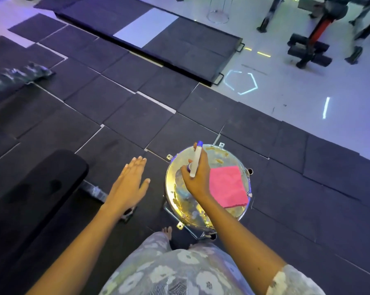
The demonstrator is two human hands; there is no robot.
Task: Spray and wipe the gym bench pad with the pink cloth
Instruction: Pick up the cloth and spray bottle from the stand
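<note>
- Pink cloth (227, 186) waits on the metal surface (184, 203) while your right hand (197, 177) grips the spray bottle (195, 160).
- Your left hand (128, 184) hovers open beside the bench pad (30, 184).

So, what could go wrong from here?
The pink cloth lies by the edge of the round metal stand, beside the right hand gripping the spray bottle; lifting the bottle might brush it off. The stand's top looks stained, so the cloth might carry grime onto the bench pad.
</note>
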